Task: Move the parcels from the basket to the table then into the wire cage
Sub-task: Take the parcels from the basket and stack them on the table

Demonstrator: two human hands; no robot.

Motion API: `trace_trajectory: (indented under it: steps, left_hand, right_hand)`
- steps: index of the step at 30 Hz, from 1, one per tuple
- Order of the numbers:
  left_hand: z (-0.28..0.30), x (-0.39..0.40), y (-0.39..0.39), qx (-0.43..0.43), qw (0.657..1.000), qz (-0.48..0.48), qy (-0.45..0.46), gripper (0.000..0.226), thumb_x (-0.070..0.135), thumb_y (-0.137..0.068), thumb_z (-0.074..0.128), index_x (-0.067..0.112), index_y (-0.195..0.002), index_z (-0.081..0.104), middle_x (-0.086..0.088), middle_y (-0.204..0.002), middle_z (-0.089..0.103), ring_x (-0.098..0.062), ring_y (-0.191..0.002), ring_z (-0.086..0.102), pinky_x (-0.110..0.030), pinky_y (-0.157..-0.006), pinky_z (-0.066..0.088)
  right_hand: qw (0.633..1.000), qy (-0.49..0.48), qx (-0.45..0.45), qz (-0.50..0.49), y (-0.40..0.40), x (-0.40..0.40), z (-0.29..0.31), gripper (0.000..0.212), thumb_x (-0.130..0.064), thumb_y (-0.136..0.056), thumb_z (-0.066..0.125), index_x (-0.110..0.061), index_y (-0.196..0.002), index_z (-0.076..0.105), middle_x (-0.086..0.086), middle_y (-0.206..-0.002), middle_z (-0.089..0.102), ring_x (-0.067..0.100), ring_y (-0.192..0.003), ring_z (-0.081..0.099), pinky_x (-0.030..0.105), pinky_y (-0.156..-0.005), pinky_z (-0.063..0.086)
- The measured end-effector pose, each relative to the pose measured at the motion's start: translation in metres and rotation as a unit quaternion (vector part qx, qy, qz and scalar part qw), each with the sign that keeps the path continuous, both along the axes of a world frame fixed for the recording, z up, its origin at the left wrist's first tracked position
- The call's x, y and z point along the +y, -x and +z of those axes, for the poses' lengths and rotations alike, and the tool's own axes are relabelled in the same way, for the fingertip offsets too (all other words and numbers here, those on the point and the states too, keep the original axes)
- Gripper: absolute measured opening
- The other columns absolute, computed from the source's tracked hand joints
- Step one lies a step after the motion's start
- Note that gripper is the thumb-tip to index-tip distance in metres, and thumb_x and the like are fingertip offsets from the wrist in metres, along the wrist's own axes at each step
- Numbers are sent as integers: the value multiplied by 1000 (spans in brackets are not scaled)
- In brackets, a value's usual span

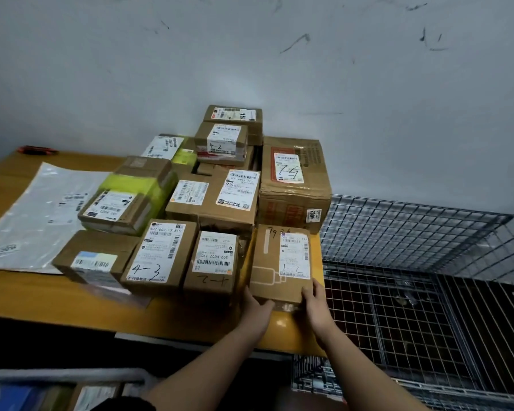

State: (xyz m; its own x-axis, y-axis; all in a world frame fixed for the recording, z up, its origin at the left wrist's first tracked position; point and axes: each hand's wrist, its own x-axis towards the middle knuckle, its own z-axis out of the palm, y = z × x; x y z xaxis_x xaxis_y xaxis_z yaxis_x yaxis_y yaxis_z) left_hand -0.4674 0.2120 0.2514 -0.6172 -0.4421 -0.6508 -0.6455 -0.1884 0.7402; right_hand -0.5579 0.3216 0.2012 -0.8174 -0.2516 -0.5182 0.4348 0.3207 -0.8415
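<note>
Several cardboard parcels are stacked on the yellow table (27, 301). At the table's front right corner lies a brown box marked "1-2" (279, 262). My left hand (254, 304) holds its near left corner. My right hand (315, 301) grips its near right corner, thumb on top. The wire cage (428, 232) stands directly right of the table, its inside dark and mostly bare. The basket (63, 375) shows at the bottom left, its grey rim above a few parcels.
A large box marked "7-9" (294, 179) sits behind the held box. Boxes "4-3" (161, 256) and "4-2" (223, 143) lie to its left. A flat grey mailer bag (33, 215) covers the table's left side. A grey wall rises behind.
</note>
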Motion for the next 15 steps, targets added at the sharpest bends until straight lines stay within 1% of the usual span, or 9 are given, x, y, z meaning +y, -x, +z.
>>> trace_trajectory:
  steps: [3,7,10,12,13,14,15]
  left_hand:
    - [-2,-1,1,-25,1000,1,-4,84,24,-97,51,18,-152,-11,-7,-159,11,-28,-145,16,-43,-118,17]
    - [-3,-5,0,-58,998,6,-14,83,24,-97,50,14,-152,-12,-9,-159,12,-29,-144,18,-40,-116,18]
    - [0,-7,-5,-81,996,-22,-3,80,25,-96,49,10,-152,-7,-11,-158,15,-28,-143,20,-36,-115,20]
    - [4,-9,-13,-98,992,-74,10,79,24,-96,49,8,-151,-6,-12,-157,16,-28,-142,23,-32,-113,23]
    - [6,-11,-17,-108,988,-108,21,75,21,-96,49,7,-151,0,-14,-155,21,-27,-140,28,-30,-110,27]
    - [9,-15,-22,-120,982,-144,38,64,19,-96,49,8,-148,14,-14,-150,30,-25,-134,36,-28,-107,32]
    - [12,-21,-27,-127,973,-182,56,43,18,-96,48,12,-136,33,-13,-140,41,-23,-124,45,-28,-102,37]
  right_hand:
    - [999,-33,9,16,-1,-7,-15,47,-19,-103,37,-14,-149,26,13,-143,44,29,-128,44,46,-111,35]
    - [998,-49,6,29,2,-12,-26,51,-24,-102,38,-16,-151,23,15,-145,40,31,-130,42,49,-112,34]
    - [997,-69,1,31,2,-14,-21,57,-27,-101,44,-12,-151,21,17,-146,38,33,-130,42,48,-112,33]
    - [993,-112,34,19,-4,-13,-9,60,-32,-99,49,-11,-149,25,17,-146,38,33,-128,44,47,-109,37]
    - [987,-144,72,3,-5,-11,-2,58,-34,-98,49,-11,-148,30,16,-144,40,32,-127,46,45,-106,40]
    - [978,-175,116,-14,-7,-11,11,52,-33,-99,49,-11,-144,35,14,-141,43,30,-124,48,43,-101,43]
    - [968,-192,161,-32,-8,-13,26,45,-30,-99,48,-12,-140,41,12,-137,46,28,-120,50,42,-96,45]
